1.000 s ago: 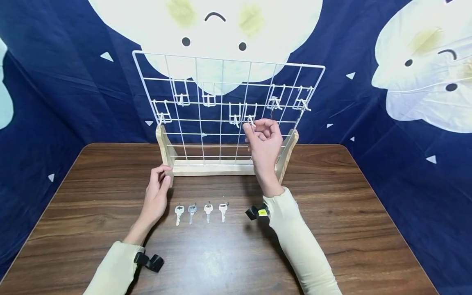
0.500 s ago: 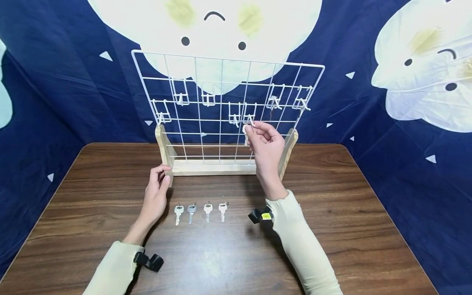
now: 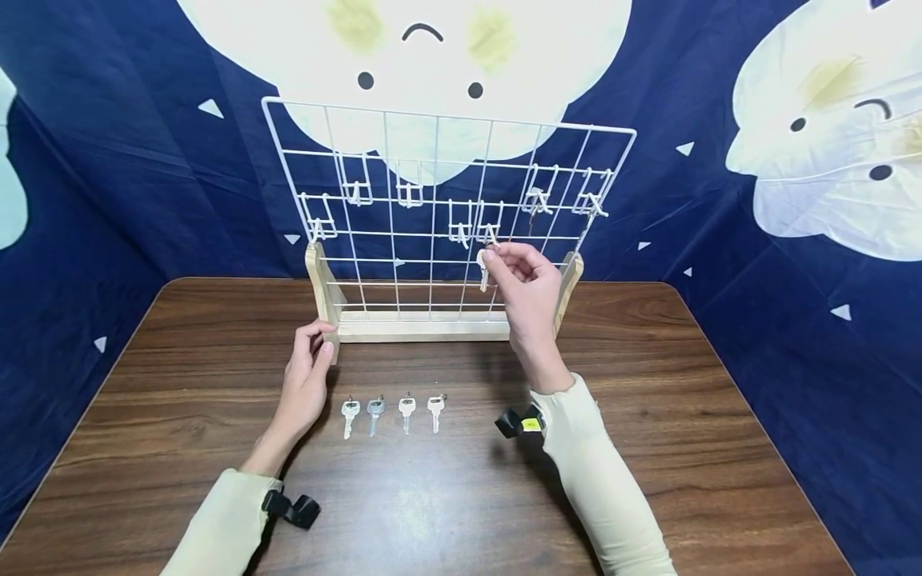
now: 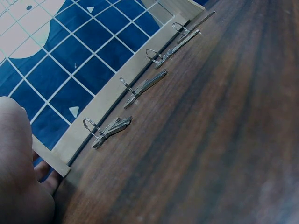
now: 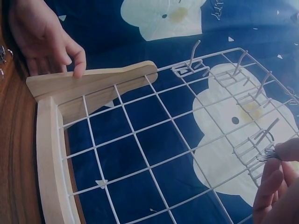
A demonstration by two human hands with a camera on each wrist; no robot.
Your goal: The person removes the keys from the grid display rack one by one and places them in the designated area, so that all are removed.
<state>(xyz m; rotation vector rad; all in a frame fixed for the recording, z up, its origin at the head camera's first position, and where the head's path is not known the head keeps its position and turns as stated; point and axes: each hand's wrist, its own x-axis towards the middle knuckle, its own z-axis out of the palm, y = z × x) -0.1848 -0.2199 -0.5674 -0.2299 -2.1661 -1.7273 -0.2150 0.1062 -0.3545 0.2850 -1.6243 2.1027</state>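
Note:
My right hand [image 3: 533, 296] pinches a silver key [image 3: 484, 276] between thumb and fingertips, just below and in front of a white wire hook [image 3: 489, 234] on the grid rack. Whether the key's ring touches that hook, I cannot tell. In the right wrist view the key [image 5: 266, 156] shows at the fingertips, beside the rack's hooks. My left hand [image 3: 306, 376] grips the wooden left foot [image 3: 331, 346] of the rack, thumb in front and fingers around its outer side. Several silver keys with rings lie in a row on the table, the leftmost key [image 3: 350, 418] nearest that hand.
The white wire grid [image 3: 432, 260] stands upright in its wooden base [image 3: 425, 330] at the table's back. Other hooks hang across it, such as one hook [image 3: 318, 230] at left. Things dangle from two right-hand hooks, including this hook [image 3: 591, 204]. Blue cloth [image 3: 720, 320] surrounds the table.
My right hand has drawn slightly right and down, back from the hook, and the pinched key has come into view below it. My left hand stays on the foot.

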